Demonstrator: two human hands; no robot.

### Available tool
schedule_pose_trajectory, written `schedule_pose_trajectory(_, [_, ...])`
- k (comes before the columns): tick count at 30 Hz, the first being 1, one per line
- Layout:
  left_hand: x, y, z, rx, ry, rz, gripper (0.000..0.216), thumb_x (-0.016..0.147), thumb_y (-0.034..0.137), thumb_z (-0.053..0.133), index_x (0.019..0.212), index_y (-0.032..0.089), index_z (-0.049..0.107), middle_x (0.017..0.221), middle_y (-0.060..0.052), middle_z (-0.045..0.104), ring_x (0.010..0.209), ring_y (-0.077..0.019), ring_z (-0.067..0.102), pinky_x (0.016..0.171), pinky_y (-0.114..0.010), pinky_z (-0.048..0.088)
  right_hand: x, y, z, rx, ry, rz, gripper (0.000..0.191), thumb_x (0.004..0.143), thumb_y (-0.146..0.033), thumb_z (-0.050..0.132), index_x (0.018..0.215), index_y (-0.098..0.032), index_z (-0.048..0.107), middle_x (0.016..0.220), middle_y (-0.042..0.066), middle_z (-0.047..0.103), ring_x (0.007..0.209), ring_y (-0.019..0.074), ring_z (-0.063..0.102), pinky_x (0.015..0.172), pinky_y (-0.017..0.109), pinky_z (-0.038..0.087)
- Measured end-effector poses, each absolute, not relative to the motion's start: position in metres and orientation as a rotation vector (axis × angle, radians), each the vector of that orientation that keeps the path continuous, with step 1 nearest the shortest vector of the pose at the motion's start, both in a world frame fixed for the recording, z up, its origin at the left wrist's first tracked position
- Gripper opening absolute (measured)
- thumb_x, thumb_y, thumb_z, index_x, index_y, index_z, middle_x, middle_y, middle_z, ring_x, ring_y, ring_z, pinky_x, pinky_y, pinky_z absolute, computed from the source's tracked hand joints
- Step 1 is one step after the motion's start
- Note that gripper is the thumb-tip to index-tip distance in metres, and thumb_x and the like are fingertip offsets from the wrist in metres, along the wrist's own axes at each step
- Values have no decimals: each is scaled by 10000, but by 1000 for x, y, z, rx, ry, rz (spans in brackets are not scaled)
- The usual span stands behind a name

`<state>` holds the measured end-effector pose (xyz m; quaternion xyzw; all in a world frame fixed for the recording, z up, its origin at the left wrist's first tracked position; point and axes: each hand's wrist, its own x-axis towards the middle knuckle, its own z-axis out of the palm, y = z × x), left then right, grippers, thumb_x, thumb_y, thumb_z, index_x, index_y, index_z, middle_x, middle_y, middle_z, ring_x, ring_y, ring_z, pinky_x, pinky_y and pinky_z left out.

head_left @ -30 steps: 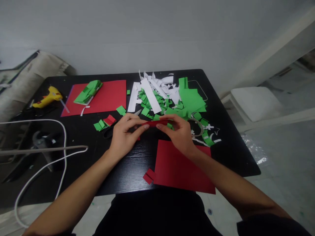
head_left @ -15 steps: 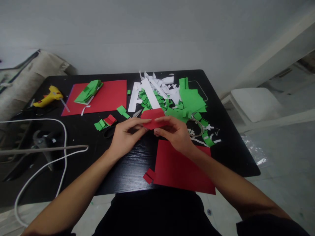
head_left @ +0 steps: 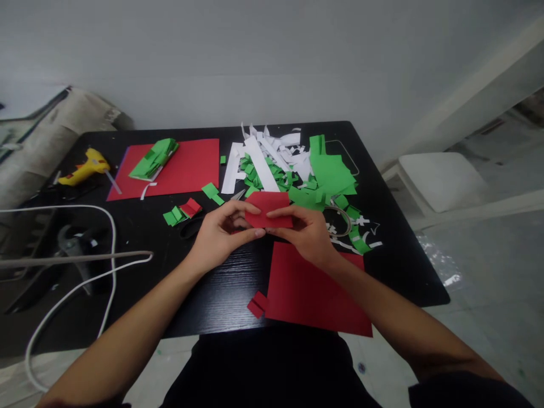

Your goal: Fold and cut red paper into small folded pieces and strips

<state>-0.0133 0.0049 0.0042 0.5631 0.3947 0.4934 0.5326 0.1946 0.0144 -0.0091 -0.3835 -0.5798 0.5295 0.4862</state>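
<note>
Left hand (head_left: 219, 235) and right hand (head_left: 308, 232) pinch a red slip (head_left: 269, 208) over mid-table, scraps (head_left: 297, 170) at twelve o'clock. Uneven thumb pressure could crease it crooked or tear it.

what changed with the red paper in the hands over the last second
The small red piece, a thin edge-on strip a second ago, now shows its broad face to the camera. The left hand and right hand kept hold of it. The big red sheet, paper scraps and glue gun stayed put.
</note>
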Motion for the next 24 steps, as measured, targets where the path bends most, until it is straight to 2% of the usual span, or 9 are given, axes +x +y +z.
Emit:
schedule_pose_trajectory(8, [-14, 5, 6, 1532, 1005, 1251, 174, 785, 221, 891, 897, 176, 766, 900, -33, 725, 728, -118, 707, 661, -218, 593, 194, 13, -4, -945, -1391, 1247, 266, 705, -329, 959, 939, -267, 849, 898, 15, 837, 832, 196, 777, 764, 321, 657])
schedule_pose_trajectory(13, [-12, 3, 7, 1554, 1089, 1279, 151, 828, 290, 864, 865, 176, 773, 826, -25, 747, 626, -107, 676, 561, -215, 553, 193, 12, -5, -951, -1316, 1338, 207, 751, -345, 922, 929, -266, 851, 844, 15, 829, 767, 180, 774, 729, 321, 660])
schedule_pose_trajectory(17, [-8, 2, 6, 1463, 1132, 1335, 173, 835, 280, 856, 864, 168, 727, 725, -10, 740, 645, -126, 712, 630, -229, 591, 191, 11, -6, -944, -1265, 1380, 197, 793, -387, 889, 904, -237, 826, 784, 17, 806, 739, 185, 779, 710, 336, 670])
schedule_pose_trajectory(20, [-6, 3, 5, 1361, 1100, 1395, 264, 791, 248, 888, 895, 176, 657, 711, 18, 724, 633, -114, 715, 639, -213, 598, 189, 11, -6, -946, -1214, 1384, 270, 764, -404, 911, 883, -224, 749, 791, 5, 787, 724, 185, 781, 693, 331, 673])
schedule_pose_trajectory(24, [-3, 4, 3, 1261, 1053, 1415, 375, 767, 237, 904, 912, 202, 560, 686, 56, 697, 595, -102, 704, 626, -208, 610, 187, 12, -4, -940, -1136, 1428, 455, 744, -385, 934, 909, -252, 531, 810, -23, 790, 708, 184, 794, 680, 311, 672])
